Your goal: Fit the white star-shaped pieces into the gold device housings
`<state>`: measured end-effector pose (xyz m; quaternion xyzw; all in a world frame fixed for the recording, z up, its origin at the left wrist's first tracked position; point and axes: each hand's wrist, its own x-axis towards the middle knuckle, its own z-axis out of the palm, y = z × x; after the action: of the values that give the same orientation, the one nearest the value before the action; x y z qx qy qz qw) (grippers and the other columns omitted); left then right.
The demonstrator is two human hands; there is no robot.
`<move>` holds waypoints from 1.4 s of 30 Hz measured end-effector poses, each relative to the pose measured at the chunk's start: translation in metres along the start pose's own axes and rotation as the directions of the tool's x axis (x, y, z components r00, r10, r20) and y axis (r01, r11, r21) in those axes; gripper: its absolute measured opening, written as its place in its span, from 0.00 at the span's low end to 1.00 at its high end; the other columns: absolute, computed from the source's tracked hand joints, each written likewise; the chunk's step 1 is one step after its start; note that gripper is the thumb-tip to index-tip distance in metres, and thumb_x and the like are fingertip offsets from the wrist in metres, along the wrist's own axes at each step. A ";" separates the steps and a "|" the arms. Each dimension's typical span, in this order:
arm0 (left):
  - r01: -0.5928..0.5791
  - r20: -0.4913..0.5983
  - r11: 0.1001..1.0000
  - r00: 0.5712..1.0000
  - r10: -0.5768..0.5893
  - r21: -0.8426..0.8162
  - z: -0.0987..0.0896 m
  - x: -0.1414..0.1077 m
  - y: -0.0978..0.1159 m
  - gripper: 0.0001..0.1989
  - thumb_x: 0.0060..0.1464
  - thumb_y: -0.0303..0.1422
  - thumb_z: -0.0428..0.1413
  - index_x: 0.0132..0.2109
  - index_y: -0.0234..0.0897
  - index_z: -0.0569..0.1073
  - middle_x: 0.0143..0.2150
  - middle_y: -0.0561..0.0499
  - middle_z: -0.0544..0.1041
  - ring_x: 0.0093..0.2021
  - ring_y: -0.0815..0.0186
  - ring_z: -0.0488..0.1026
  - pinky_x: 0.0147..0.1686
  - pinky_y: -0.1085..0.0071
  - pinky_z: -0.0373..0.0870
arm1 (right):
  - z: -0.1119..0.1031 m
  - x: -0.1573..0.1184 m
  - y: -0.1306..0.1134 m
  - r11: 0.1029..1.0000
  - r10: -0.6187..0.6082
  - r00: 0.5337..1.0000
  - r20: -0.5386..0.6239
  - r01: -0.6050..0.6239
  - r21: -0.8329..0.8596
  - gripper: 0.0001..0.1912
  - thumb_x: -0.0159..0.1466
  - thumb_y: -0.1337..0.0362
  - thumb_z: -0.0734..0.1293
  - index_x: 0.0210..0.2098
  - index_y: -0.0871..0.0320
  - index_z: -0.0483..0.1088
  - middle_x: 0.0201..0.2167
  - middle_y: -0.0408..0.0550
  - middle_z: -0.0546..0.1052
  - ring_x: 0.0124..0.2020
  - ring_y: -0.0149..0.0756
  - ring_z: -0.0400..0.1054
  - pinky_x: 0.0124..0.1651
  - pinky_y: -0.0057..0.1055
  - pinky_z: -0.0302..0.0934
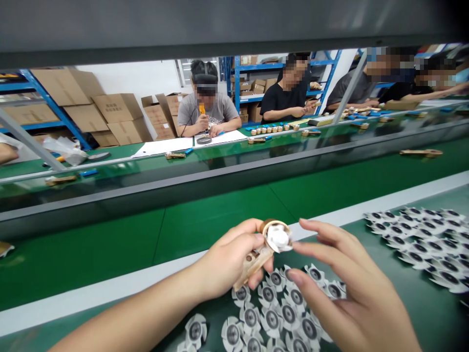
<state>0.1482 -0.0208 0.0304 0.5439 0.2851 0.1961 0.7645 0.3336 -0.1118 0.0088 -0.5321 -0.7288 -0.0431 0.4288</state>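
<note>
A tan plastic housing (253, 266) with a round ring at its top is gripped in my left hand (234, 256), fingers wrapped round it. Inside the ring sits a white fan wheel (278, 237). My right hand (351, 278) is just to the right, fingers spread and curved, one fingertip at the ring's edge. Beneath both hands, many white fan wheels with dark round centres (271, 319) lie on the green table (146, 322), partly hidden by my right hand.
More fan wheels (421, 244) lie at the right. Beyond the table runs a green conveyor (120, 244), with a tan housing (421, 153) at its far right. Across it, people sit at a bench with tan and blue parts (274, 129). A grey beam (220, 29) crosses overhead.
</note>
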 end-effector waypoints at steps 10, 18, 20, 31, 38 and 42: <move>-0.004 0.015 1.000 1.000 0.004 -0.013 0.001 0.001 0.001 0.09 0.61 0.33 0.43 0.44 0.35 0.64 0.29 0.51 0.71 0.17 0.75 0.63 0.16 0.81 0.58 | -0.001 0.000 -0.001 1.000 0.019 1.000 0.009 -0.019 0.006 0.13 0.65 0.65 0.64 0.49 0.54 0.66 0.56 0.52 0.64 0.58 0.44 0.59 0.54 0.39 0.58; 0.004 0.006 1.000 1.000 -0.004 -0.009 0.000 0.002 0.000 0.10 0.61 0.34 0.44 0.45 0.35 0.64 0.29 0.51 0.71 0.17 0.75 0.63 0.17 0.80 0.58 | 0.000 -0.002 -0.003 1.000 0.021 0.998 0.051 -0.022 0.016 0.14 0.63 0.63 0.65 0.49 0.54 0.66 0.58 0.53 0.63 0.59 0.48 0.58 0.55 0.42 0.58; -0.001 -0.005 1.000 1.000 0.001 -0.008 0.000 0.002 0.000 0.10 0.61 0.33 0.43 0.46 0.35 0.64 0.28 0.51 0.71 0.17 0.75 0.63 0.17 0.80 0.59 | 0.000 -0.003 -0.002 0.999 0.037 0.998 0.048 -0.038 0.029 0.11 0.63 0.63 0.65 0.45 0.54 0.66 0.56 0.53 0.64 0.59 0.48 0.59 0.54 0.42 0.59; -0.006 0.017 1.000 1.000 0.006 -0.009 -0.003 0.005 -0.004 0.08 0.61 0.33 0.43 0.44 0.35 0.63 0.29 0.51 0.71 0.17 0.75 0.63 0.16 0.81 0.59 | 0.000 -0.002 -0.001 0.997 0.071 0.997 -0.001 -0.071 -0.007 0.16 0.64 0.63 0.64 0.52 0.56 0.64 0.57 0.55 0.63 0.58 0.47 0.58 0.54 0.42 0.57; -0.004 0.005 1.000 1.000 0.004 -0.001 -0.003 0.005 -0.005 0.09 0.61 0.33 0.43 0.44 0.35 0.63 0.29 0.51 0.71 0.17 0.74 0.63 0.17 0.80 0.58 | 0.002 0.001 -0.003 0.999 0.052 0.999 -0.006 -0.052 0.004 0.08 0.64 0.63 0.64 0.43 0.56 0.65 0.53 0.53 0.65 0.56 0.47 0.60 0.54 0.43 0.56; -0.010 0.007 1.000 1.000 0.010 -0.008 -0.003 0.006 -0.006 0.09 0.61 0.33 0.44 0.44 0.35 0.64 0.29 0.51 0.72 0.17 0.75 0.63 0.17 0.80 0.58 | 0.001 0.000 -0.002 0.999 0.052 0.998 0.024 -0.052 -0.012 0.13 0.64 0.62 0.64 0.49 0.55 0.66 0.55 0.53 0.63 0.58 0.48 0.58 0.54 0.43 0.55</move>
<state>0.1507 -0.0174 0.0226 0.5427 0.2789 0.1992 0.7668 0.3308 -0.1118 0.0092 -0.5538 -0.7196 -0.0295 0.4179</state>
